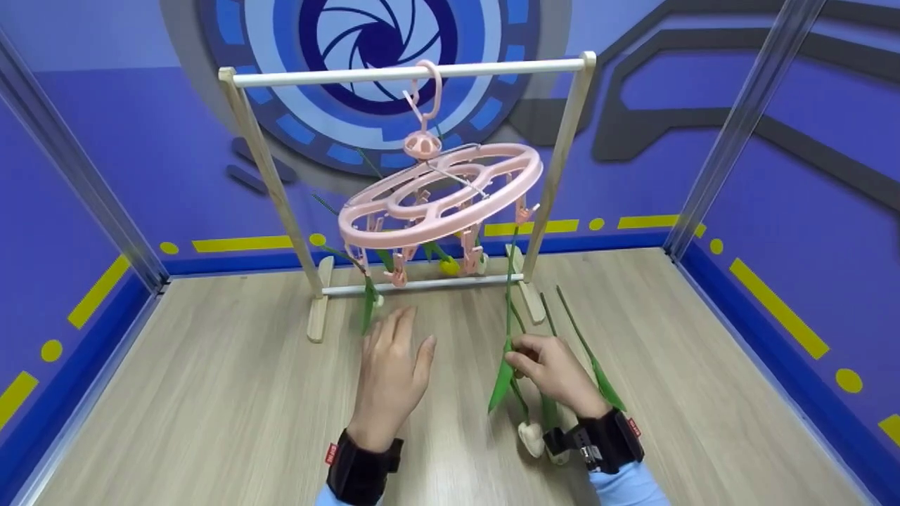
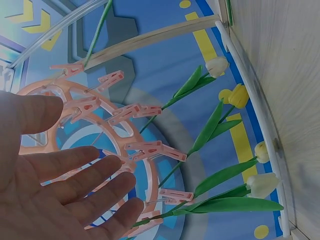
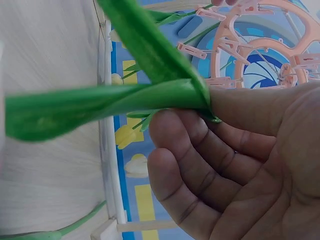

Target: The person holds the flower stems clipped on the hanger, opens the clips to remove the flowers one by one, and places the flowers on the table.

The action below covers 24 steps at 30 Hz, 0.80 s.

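One tulip stem [image 1: 509, 330] upright (bloom down), pinched by right hand [image 1: 555, 376]; left hand [image 1: 390, 379] fingers spread, empty.

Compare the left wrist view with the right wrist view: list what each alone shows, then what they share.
Only the left wrist view: the open left hand, holding nothing, and hanging tulips with white and yellow heads. Only the right wrist view: the right hand pinching a green leaf in its grip. Both: the pink peg hanger and the wooden rack.

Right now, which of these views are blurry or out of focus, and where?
Head view: sharp, evenly lit. Left wrist view: the left hand is soft, the yellow artificial tulip crisp. Right wrist view: the green plastic leaf is blurred, the right hand sharper.
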{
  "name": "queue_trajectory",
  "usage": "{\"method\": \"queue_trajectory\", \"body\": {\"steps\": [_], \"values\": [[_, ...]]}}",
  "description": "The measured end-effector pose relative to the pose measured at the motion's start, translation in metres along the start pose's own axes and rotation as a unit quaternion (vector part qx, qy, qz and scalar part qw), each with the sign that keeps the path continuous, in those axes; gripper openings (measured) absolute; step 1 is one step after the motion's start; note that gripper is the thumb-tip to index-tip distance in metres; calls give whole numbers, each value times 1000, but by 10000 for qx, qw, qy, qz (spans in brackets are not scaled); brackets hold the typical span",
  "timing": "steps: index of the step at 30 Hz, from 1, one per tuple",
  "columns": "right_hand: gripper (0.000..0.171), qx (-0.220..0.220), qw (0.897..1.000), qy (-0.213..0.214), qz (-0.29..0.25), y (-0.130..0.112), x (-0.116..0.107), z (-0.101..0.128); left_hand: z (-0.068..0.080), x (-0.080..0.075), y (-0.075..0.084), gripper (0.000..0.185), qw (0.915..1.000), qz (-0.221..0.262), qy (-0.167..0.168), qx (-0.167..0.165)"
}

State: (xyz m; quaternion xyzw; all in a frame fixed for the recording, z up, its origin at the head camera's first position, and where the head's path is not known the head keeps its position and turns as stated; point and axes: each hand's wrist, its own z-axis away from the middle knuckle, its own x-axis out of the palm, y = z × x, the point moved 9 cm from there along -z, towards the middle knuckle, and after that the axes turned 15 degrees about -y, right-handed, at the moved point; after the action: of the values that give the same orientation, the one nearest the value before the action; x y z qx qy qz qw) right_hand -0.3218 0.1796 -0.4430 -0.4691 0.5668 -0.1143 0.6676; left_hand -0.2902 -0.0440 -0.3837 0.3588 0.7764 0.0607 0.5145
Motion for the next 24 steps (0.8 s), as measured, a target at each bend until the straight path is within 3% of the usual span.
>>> {"method": "queue_trajectory", "body": {"steps": [12, 24], "values": [[13, 49, 10000, -46, 62, 3, 1, -2, -1, 0, 1, 47, 10000, -52, 19, 39], [13, 441, 9990, -3, -86, 14, 4, -6, -1, 5, 3, 45, 9999, -92, -60, 36]]}}
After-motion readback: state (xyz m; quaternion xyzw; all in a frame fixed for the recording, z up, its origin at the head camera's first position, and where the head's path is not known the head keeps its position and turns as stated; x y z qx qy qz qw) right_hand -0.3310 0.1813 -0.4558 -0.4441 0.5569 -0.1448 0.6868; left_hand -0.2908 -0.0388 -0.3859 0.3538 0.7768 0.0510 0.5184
